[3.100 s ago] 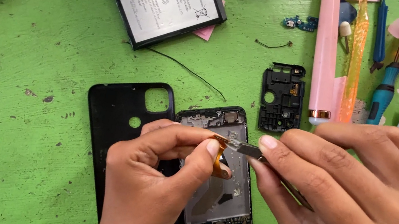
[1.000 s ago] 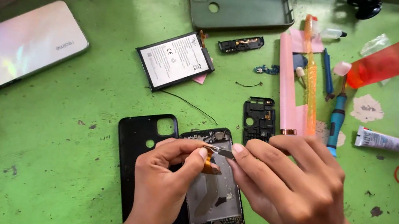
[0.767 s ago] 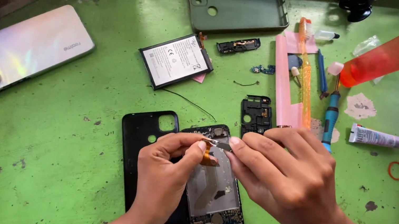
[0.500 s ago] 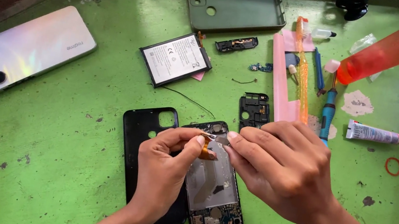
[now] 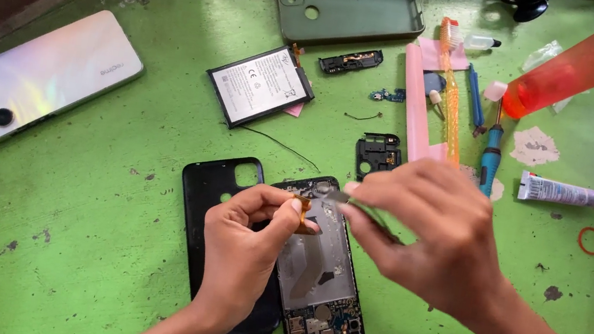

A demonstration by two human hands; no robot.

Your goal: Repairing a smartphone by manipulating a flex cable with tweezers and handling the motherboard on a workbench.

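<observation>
Lying on the green table (image 5: 103, 239), the opened phone (image 5: 320, 274) is partly overlapped onto a black back cover (image 5: 208, 201). Over its upper end, a small orange flex strip (image 5: 303, 216) is pinched between thumb and forefinger of the left hand (image 5: 243, 254). Thin tweezers (image 5: 355, 204) are gripped by the closed fingers of the right hand (image 5: 429, 236). The strip is best kept taut and eased gently, lest it tear. The tweezer tips are blurred, and their contact point cannot be made out.
</observation>
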